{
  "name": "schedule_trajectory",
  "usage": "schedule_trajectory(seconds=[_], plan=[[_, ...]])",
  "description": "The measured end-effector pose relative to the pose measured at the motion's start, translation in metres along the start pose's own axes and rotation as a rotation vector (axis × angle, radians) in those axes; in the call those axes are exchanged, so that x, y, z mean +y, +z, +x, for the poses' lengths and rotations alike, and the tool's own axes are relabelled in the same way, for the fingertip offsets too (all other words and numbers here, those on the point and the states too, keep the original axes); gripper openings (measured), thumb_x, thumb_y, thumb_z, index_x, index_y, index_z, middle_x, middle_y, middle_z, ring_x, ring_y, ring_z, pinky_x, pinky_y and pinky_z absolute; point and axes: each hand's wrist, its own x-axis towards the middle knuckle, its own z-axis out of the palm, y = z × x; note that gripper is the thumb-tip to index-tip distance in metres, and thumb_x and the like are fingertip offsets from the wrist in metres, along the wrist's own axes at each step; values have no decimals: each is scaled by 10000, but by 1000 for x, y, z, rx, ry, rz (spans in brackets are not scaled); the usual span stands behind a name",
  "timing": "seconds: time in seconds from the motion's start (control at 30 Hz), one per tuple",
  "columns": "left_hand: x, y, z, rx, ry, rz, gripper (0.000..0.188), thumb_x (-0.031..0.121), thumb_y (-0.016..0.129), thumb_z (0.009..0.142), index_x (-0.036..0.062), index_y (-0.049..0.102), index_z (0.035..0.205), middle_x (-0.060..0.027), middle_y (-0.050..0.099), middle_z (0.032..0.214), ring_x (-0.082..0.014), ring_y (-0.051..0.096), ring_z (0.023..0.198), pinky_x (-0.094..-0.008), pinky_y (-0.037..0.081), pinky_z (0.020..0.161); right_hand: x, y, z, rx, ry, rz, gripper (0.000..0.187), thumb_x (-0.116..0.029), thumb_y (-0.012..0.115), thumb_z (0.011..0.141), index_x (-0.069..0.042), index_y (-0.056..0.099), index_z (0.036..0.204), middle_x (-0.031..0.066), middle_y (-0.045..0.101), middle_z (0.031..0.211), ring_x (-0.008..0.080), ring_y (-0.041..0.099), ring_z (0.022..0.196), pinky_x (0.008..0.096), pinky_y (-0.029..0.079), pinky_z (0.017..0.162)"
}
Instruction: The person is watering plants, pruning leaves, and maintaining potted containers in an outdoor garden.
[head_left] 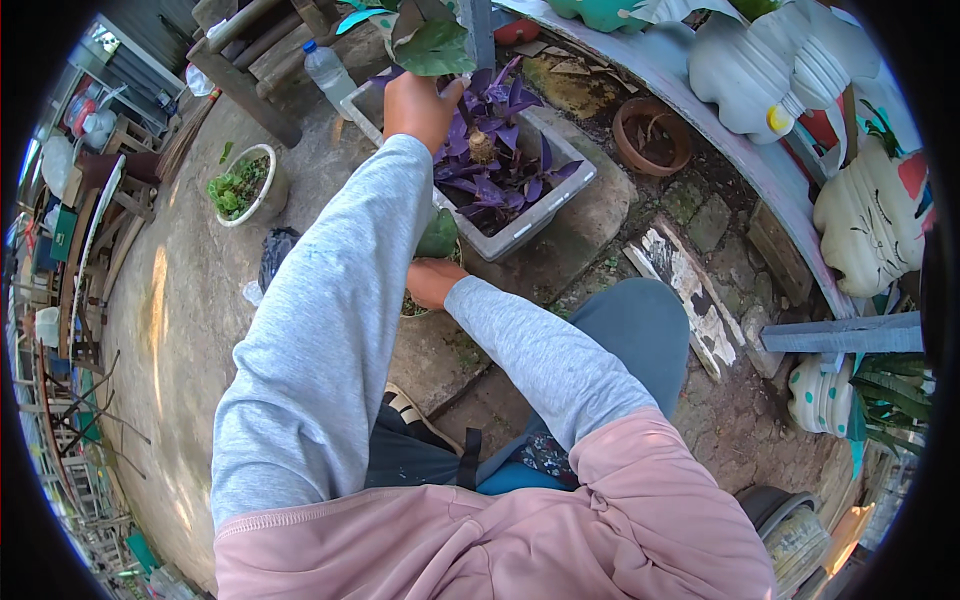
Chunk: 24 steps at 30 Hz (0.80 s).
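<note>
Trough (535, 225): grey, rectangular, ahead of us, filled by a purple plant (490, 190) with pointed leaves. Upper leaf (435, 50): broad, green, at the left hand's (416, 108) fingers. Lower leaf (437, 235): green, just beyond the right hand (435, 284). Left arm: stretched forward. Right arm: angled inward, hand lower. Grip, both: fingers mostly hidden; we cannot tell whether pinching or spread. Slab (595, 222): rough stone. Sleeves (325, 270): flecked grey knit. Bowl (627, 150): round, brown. Bottle (328, 78): clear, blue-capped.

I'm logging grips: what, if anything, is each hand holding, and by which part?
Left hand: possibly the broad green leaf, near its lower edge, but the grip is hidden. Right hand: cannot be told.
</note>
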Motion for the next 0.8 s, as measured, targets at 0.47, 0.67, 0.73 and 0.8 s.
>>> schedule_trajectory(seconds=[0.47,0.67,0.73,0.8], plan=[[11,150,-41,-332,11,11,218,183,668,691,11,627,817,-187,612,810,-340,590,783,-397,474,722,29,34,-8,510,-20,409,245,-100,416,807,-1,595,942,207,576,1033,352,567,943,411,458,790],[30,153,-36,-529,-102,98,256,196,698,646,18,635,818,-184,615,805,-332,595,781,-393,457,723,33,20,-22,588,-43,421,252,-107,410,813,-5,591,954,203,571,1047,350,562,953,411,456,796],[23,140,-34,-606,-109,118,298,231,716,618,12,649,808,-183,616,805,-332,595,781,-378,460,727,25,21,-25,599,-61,438,254,-110,408,814,-6,590,958,202,569,1052,349,561,957,412,455,798],[22,123,-26,-635,-26,180,319,250,712,622,12,655,826,-189,615,808,-325,596,790,-362,462,723,22,4,-6,610,-63,455,256,-113,406,816,-7,589,962,200,567,1057,348,560,960,412,454,800]])
